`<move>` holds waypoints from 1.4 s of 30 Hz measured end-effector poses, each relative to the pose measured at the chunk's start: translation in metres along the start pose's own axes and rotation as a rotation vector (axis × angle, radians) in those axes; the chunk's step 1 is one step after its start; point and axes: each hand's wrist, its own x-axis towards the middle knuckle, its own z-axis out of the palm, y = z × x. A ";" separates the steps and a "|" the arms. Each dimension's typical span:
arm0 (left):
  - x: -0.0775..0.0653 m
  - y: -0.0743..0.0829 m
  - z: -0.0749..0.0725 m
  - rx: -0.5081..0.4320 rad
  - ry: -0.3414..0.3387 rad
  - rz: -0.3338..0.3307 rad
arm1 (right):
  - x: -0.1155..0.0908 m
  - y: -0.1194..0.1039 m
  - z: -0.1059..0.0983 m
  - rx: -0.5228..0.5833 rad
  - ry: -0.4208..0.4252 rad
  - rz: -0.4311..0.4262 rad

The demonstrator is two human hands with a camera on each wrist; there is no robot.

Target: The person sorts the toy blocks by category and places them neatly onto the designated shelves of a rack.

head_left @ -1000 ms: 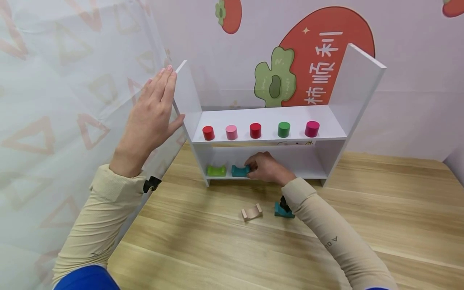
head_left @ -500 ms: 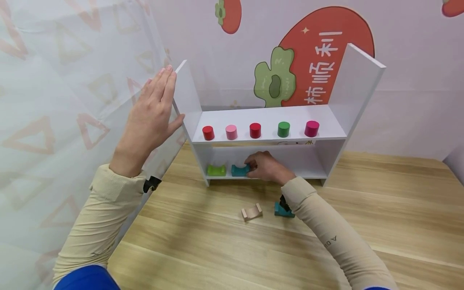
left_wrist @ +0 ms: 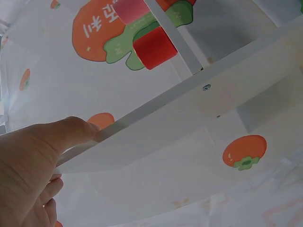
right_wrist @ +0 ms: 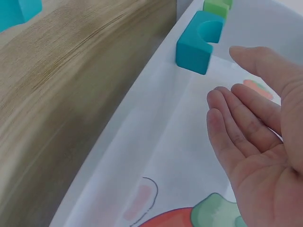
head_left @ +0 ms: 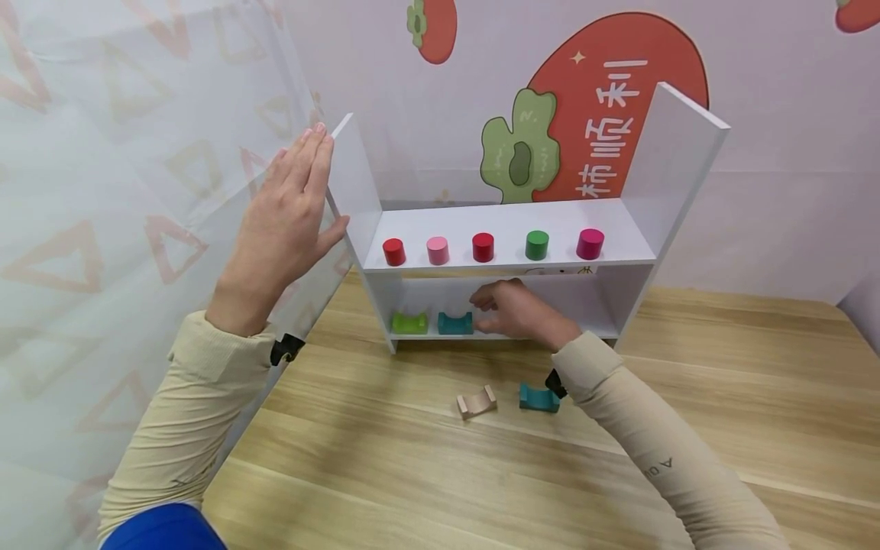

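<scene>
My left hand (head_left: 280,210) rests against the left side panel of a white two-tier shelf (head_left: 516,266), fingers straight and thumb at the panel's front edge; the thumb (left_wrist: 71,134) on that edge shows in the left wrist view. On the lower tier sit a lime-green block (head_left: 409,325) and a teal block (head_left: 455,324), both with a rounded hollow on top. Just right of the teal block is my right hand (head_left: 519,309), holding nothing. In the right wrist view its fingers are relaxed, palm showing, apart from the teal block (right_wrist: 193,47).
Several cylinders line the upper tier, among them a pink one (head_left: 438,250), a green one (head_left: 537,245) and a magenta one (head_left: 590,244). On the wooden table (head_left: 385,458) before the shelf lie a beige hollowed block (head_left: 477,402) and another teal one (head_left: 539,399).
My right hand has let go of the teal block on the lower tier and moved slightly right. The teal block on the table now shows fully. My left hand stays put.
</scene>
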 end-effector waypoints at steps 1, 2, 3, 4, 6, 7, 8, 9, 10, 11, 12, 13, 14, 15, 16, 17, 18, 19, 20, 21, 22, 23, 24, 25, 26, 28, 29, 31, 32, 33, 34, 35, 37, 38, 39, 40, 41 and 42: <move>0.000 0.000 0.000 0.001 0.000 0.001 | -0.002 -0.001 -0.001 -0.002 0.001 -0.013; 0.000 0.000 0.000 0.002 0.001 0.001 | -0.004 -0.002 -0.002 -0.005 0.003 -0.023; 0.000 0.000 0.000 0.005 0.001 0.001 | -0.005 -0.002 -0.002 -0.009 0.002 -0.028; 0.001 0.000 -0.001 0.006 0.001 0.002 | -0.007 -0.004 -0.003 -0.017 -0.001 -0.027; 0.001 0.000 -0.001 0.007 0.000 0.001 | -0.012 -0.006 -0.004 -0.037 -0.011 -0.017; 0.001 0.000 -0.002 0.006 -0.003 0.001 | -0.014 -0.007 -0.004 -0.047 -0.021 -0.013; 0.002 0.001 -0.002 0.005 -0.005 0.000 | -0.016 -0.008 -0.004 -0.058 -0.032 -0.009; 0.002 0.001 -0.002 0.003 -0.008 -0.001 | -0.018 -0.008 -0.003 -0.068 -0.043 -0.009; 0.002 0.001 -0.003 0.000 -0.009 -0.001 | -0.020 -0.009 -0.003 -0.076 -0.054 -0.013; 0.002 0.001 -0.003 -0.004 -0.010 -0.002 | -0.022 -0.008 -0.003 -0.080 -0.062 -0.027; 0.003 0.001 -0.003 -0.007 -0.011 -0.002 | -0.024 -0.008 -0.002 -0.088 -0.069 -0.045; 0.003 0.001 -0.003 -0.007 -0.010 -0.002 | -0.026 -0.008 -0.002 -0.089 -0.074 -0.062; 0.003 0.001 -0.003 -0.008 -0.008 -0.001 | -0.028 -0.007 -0.001 -0.092 -0.080 -0.082; 0.002 0.001 -0.003 -0.009 -0.005 -0.001 | -0.029 -0.007 0.000 -0.091 -0.085 -0.098; 0.002 0.001 -0.003 -0.009 -0.003 0.000 | -0.031 -0.006 0.001 -0.091 -0.091 -0.111; 0.002 0.001 -0.002 -0.009 -0.001 0.000 | -0.033 -0.006 0.001 -0.092 -0.097 -0.117; 0.002 0.001 -0.002 -0.008 0.000 0.001 | -0.035 -0.005 0.002 -0.092 -0.105 -0.117; 0.002 0.001 -0.002 -0.009 0.001 0.002 | -0.037 -0.005 0.003 -0.095 -0.113 -0.111; 0.002 0.001 -0.002 -0.008 0.000 0.002 | -0.038 -0.004 0.004 -0.092 -0.124 -0.103; 0.002 0.001 -0.003 -0.009 -0.001 0.003 | -0.040 -0.004 0.006 -0.094 -0.131 -0.092; 0.002 0.001 -0.003 -0.009 -0.001 0.004 | -0.042 -0.003 0.007 -0.097 -0.138 -0.081; 0.002 0.001 -0.003 -0.008 -0.001 0.005 | -0.044 -0.003 0.009 -0.099 -0.143 -0.074; 0.002 0.001 -0.002 -0.008 -0.001 0.006 | -0.045 -0.002 0.011 -0.103 -0.150 -0.072; 0.002 0.001 -0.002 -0.008 -0.001 0.007 | -0.047 -0.001 0.013 -0.105 -0.155 -0.070; 0.002 0.001 -0.002 -0.007 -0.001 0.008 | -0.048 0.001 0.015 -0.102 -0.160 -0.066; 0.002 0.000 -0.002 -0.007 0.002 0.009 | -0.051 0.003 0.020 -0.103 -0.174 -0.066; 0.002 0.000 -0.002 -0.006 0.002 0.009 | -0.051 0.005 0.023 -0.099 -0.184 -0.067; 0.002 0.000 -0.002 -0.006 0.002 0.009 | -0.053 0.009 0.028 -0.097 -0.205 -0.070; 0.002 0.001 -0.002 -0.007 0.002 0.008 | -0.053 0.011 0.031 -0.091 -0.217 -0.067; 0.002 0.001 -0.002 -0.008 0.002 0.007 | -0.054 0.012 0.033 -0.087 -0.228 -0.066; 0.002 0.001 -0.002 -0.008 0.002 0.007 | -0.054 0.014 0.036 -0.084 -0.236 -0.068; 0.002 0.000 -0.002 -0.010 0.002 0.006 | -0.055 0.015 0.038 -0.078 -0.244 -0.066; 0.002 0.000 -0.002 -0.012 0.001 0.005 | -0.056 0.018 0.042 -0.067 -0.256 -0.074; 0.002 0.000 -0.002 -0.013 0.001 0.005 | -0.057 0.018 0.044 -0.057 -0.260 -0.075; 0.001 0.000 -0.002 -0.014 0.000 0.005 | -0.057 0.019 0.046 -0.053 -0.263 -0.084; 0.001 0.000 -0.002 -0.014 0.000 0.005 | -0.058 0.019 0.047 -0.046 -0.266 -0.091; 0.001 0.000 -0.002 -0.016 0.000 0.004 | -0.058 0.020 0.049 -0.041 -0.268 -0.098; 0.001 0.000 -0.002 -0.017 0.000 0.003 | -0.059 0.021 0.051 -0.037 -0.268 -0.102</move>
